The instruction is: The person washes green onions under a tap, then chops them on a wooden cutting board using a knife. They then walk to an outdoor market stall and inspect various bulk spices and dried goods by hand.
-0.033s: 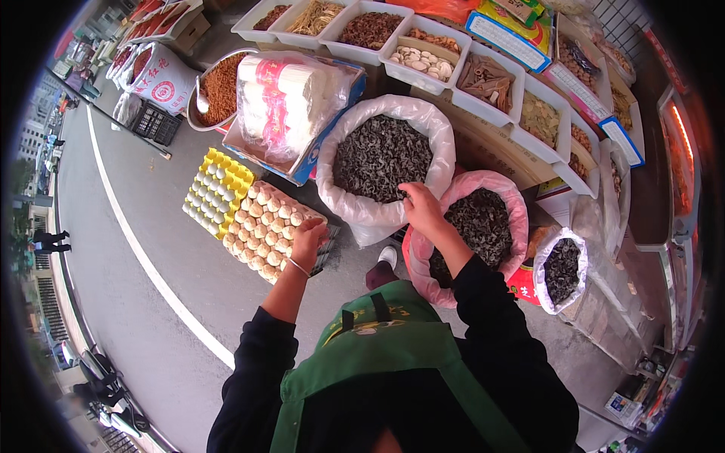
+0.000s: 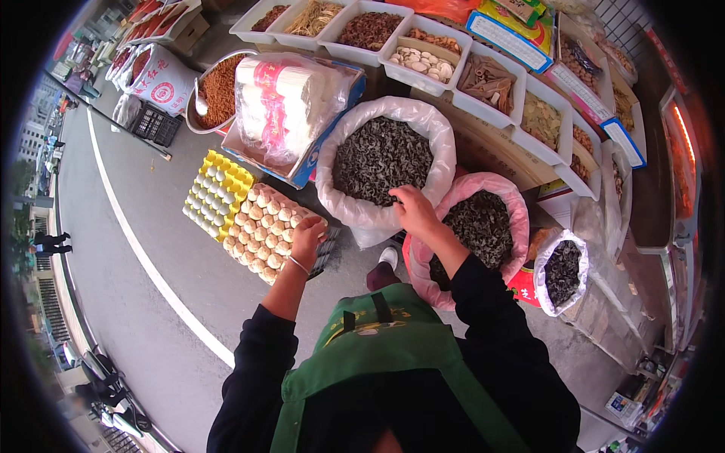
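My right hand (image 2: 415, 211) is at the near right rim of a white plastic-lined sack (image 2: 328, 177) full of dark, curled dried fungus (image 2: 381, 158). Its fingers bend together and their tips touch the fungus; what lies between them is too small to see. Farther left, my left hand (image 2: 307, 240) hangs by the right end of a tray of brown eggs (image 2: 260, 230). Those fingers curl inward, and whatever they may hold is hidden. Below my right wrist stands a pink-lined sack (image 2: 516, 208) with similar dark dried fungus (image 2: 479, 226).
A yellow tray (image 2: 240, 177) of pale eggs adjoins the brown ones. Wrapped white noodle bundles (image 2: 291, 94) fill a blue box behind. White bins (image 2: 491, 113) of dried goods curve along the back. At right is a smaller white sack (image 2: 581, 275); a shoe (image 2: 389, 257) shows below.
My right hand has shifted slightly left and down along the sack's near rim, its fingertips reaching a little farther left over the fungus. My left hand stays almost in place.
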